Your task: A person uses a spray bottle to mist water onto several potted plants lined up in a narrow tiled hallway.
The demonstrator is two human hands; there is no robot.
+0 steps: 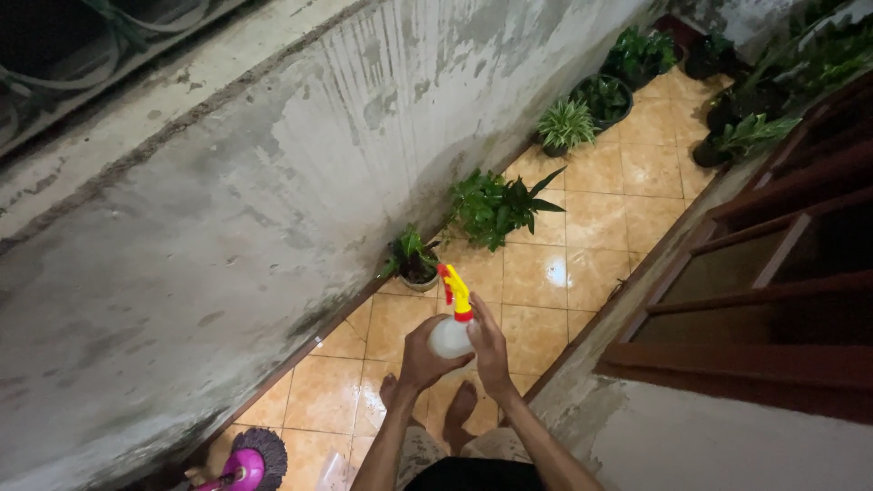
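a view looking down a narrow outdoor passage with a wet, glossy orange tiled floor point(582, 273). in the lower middle, two bare forearms reach forward. both hands hold a small white plastic spray bottle point(451, 338) with a yellow nozzle head and a red trigger, kept upright above the floor in front of the person's body. the left hand point(421, 356) is wrapped around the left side of the bottle's body, fingers curled closed on it. the right hand point(489, 350) presses flat against the bottle's right side, fingers held together and pointing up toward the nozzle. below the hands, the person's two bare feet point(459, 411) stand on the tiles.

on the left rises a tall, stained grey concrete wall point(227, 227). along its foot stands a row of potted green plants: a small plant in a pale round pot point(414, 259) just beyond the nozzle, then a bushier dark-leaved plant point(498, 207), then a striped spiky one point(566, 125), and more in dark pots farther off. on the right is a dark brown wooden window frame point(773, 273). at the bottom left corner lies a purple mop head with grey strands point(253, 464).
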